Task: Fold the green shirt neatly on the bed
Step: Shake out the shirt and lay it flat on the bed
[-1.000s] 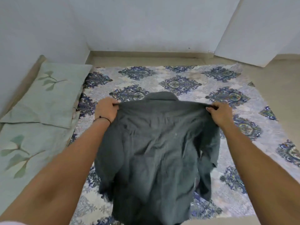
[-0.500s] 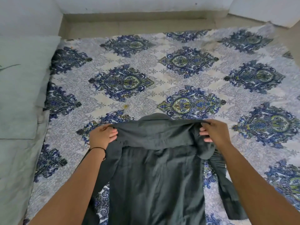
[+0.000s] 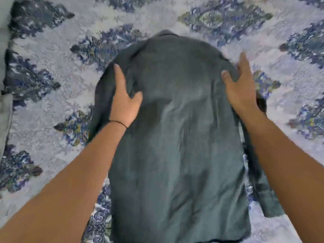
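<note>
Both hands have let go of the shoulders they were pinching half a second ago, and the green shirt [image 3: 175,137], which hung from them then, now lies back-up on the bed [image 3: 52,102]. Its collar [image 3: 164,33] is beyond the fingertips and its hem is toward the person. The left hand [image 3: 122,102] is released and rests flat on the left shoulder, fingers straight and thumb spread. The right hand [image 3: 240,85] is also released and lies flat on the right shoulder edge, fingers pointing away.

The main risk, as I judge it, is creasing. A long wrinkle runs down the back between the two hands, and smoothing outward from only the shoulders could push that slack into the lower half instead of clearing it. The fabric looks light, so a palm that drags rather than presses may shift the whole shirt across the patterned sheet and skew the collar line.

The left sleeve [image 3: 103,95] is bunched just outside the left hand. The right sleeve [image 3: 263,190] trails down beside and partly under the right forearm, where a fold could trap it crooked. Both sleeves want straightening first. Blur hides the hem's exact edge.

A dark band [image 3: 117,122] circles the left wrist. A pale pillow edge [image 3: 3,111] sits well out to the left of that hand, clear of the work.
</note>
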